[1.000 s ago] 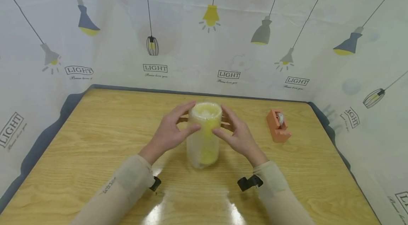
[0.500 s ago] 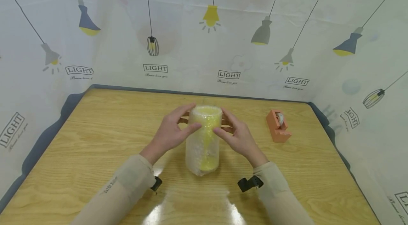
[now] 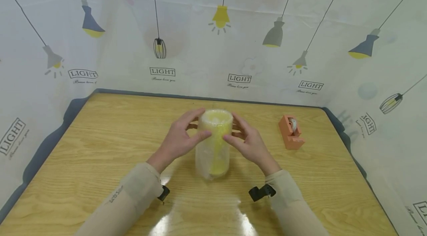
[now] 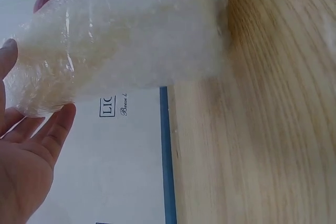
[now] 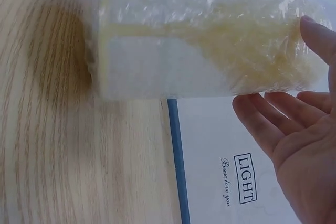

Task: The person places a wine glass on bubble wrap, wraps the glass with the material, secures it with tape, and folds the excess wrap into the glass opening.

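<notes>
Between both hands, in the head view, is an upright yellow-and-white cylinder wrapped in bubble wrap (image 3: 214,154). My left hand (image 3: 178,135) grips its upper left side, thumb in front and fingers behind. On the opposite side my right hand (image 3: 248,141) holds it the same way. The left wrist view shows the clear, shiny bubble wrap (image 4: 121,40) between the left thumb and fingertips. Yellow shows through the wrapping (image 5: 241,45) in the right wrist view. The lower end looks blurred and is close to the wooden surface; whether it touches, I cannot tell.
An orange tape dispenser (image 3: 291,134) with a roll of tape stands on the wooden table (image 3: 110,147) to the right. A white curtain printed with lamps (image 3: 193,54) encloses the table's back and sides. A dark edge (image 3: 166,97) runs along the back.
The wrapped cylinder dips lower and tilts its front toward the camera half a second ago, then rises slightly again. Both hands stay on it in nearly the same place.
</notes>
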Demonstrator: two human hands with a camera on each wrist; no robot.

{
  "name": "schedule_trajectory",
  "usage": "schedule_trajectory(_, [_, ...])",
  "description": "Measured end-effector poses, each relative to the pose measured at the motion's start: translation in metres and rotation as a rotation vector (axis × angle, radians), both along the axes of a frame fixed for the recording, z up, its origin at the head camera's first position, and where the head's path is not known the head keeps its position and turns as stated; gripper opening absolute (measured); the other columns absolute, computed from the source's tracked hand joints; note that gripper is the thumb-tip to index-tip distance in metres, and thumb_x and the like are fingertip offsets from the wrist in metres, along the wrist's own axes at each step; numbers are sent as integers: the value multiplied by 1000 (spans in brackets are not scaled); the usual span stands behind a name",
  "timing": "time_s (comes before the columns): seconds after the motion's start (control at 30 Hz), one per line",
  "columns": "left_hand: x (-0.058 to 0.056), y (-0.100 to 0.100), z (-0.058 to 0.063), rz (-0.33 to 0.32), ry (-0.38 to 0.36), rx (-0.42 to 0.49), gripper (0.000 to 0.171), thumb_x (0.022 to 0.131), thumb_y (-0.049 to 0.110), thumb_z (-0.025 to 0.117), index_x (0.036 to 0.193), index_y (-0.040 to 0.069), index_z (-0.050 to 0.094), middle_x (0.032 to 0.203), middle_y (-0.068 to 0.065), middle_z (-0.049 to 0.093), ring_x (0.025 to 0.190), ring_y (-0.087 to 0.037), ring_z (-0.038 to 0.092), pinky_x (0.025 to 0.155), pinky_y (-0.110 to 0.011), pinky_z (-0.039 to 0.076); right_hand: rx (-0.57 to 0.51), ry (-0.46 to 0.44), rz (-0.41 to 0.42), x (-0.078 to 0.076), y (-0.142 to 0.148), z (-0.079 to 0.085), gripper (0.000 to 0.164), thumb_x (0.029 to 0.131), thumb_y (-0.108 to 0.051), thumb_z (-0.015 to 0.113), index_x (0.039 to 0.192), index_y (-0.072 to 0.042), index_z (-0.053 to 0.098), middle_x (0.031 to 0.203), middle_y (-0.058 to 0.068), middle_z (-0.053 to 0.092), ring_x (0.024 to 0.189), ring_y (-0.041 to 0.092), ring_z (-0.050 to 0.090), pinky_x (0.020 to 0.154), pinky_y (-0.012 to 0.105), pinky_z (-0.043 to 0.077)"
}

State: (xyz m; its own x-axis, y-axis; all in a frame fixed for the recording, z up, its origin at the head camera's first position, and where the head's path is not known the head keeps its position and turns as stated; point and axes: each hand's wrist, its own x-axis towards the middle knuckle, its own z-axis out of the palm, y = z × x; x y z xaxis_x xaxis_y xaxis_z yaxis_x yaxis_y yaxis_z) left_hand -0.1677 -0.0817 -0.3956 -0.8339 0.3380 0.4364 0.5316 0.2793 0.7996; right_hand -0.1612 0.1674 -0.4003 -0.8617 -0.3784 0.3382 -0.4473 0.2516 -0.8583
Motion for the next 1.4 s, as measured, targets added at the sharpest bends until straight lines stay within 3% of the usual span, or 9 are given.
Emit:
schedule_trajectory(0.57, [-1,3,0,-46,12,61,82,78,9,90,149,4,50,150,-12,52,132,-32,54,101,-42,56,-12,21,1,0,0,0,76,90,9,74,154,4,33,153,27,46,136,45,51,109,47,50])
schedule_trajectory(0.87, [1,7,0,-20,51,-7,85,76,9,92,149,4,49,150,-12,53,133,-30,55,101,-39,56,46,37,1,-2,7,-3,77,91,7,74,154,2,31,152,26,47,137,44,51,110,51,49])
schedule_trajectory(1.17, [1,7,1,-24,70,-27,91,74,12,93,152,7,46,151,-9,51,136,-28,53,104,-45,54,55,15,-6,1,15,-2,84,88,3,78,158,-3,32,154,21,48,137,40,52,112,50,46])
schedule_trajectory(1.4, [4,-2,3,29,60,-108,94,76,20,93,155,11,43,155,-12,48,137,-33,52,105,-47,53,73,35,-12,0,19,-1,82,88,3,78,157,-3,34,152,21,51,135,40,53,111,51,47])
